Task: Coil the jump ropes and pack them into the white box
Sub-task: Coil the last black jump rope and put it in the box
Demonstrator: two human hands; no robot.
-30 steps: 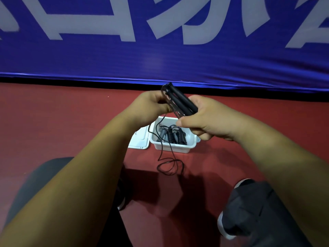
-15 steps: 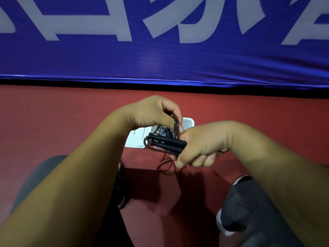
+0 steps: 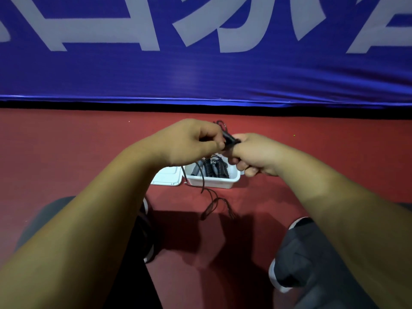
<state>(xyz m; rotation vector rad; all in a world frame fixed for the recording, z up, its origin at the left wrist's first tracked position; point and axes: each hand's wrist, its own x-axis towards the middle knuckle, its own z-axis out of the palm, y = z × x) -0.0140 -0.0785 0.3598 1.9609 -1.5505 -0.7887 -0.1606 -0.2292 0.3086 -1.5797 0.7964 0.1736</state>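
Looking down from your head, you see your dark trousers (image 3: 312, 277) and a white-edged shoe (image 3: 274, 275) filling the bottom of the view, with both bare forearms reaching forward over them. Just past your knees, a loose black cord (image 3: 217, 205) lies in slack, untidy loops on the red floor (image 3: 66, 152). From there it climbs past the near left corner of the white box (image 3: 214, 183) towards your hands. The box sits open on the floor, directly below your hands. Inside it are coiled ropes (image 3: 213, 167), black and tightly wound, with a grey piece at their left. Its lid (image 3: 166, 178) lies flat just beside it on the left.

Above the box, your right hand (image 3: 256, 156) is a closed fist, fingers wrapped round the black handles of the jump rope (image 3: 229, 141). Your left hand (image 3: 194, 141) meets it knuckle to knuckle, fingers curled in and thumb pinching at the exposed end of those handles. A small kink of cord pokes up behind them. How many turns are wound on, you can't tell; the hands cover it.

Beyond everything, a blue banner (image 3: 200, 81) with large white lettering hangs down to a dark gap at the floor.
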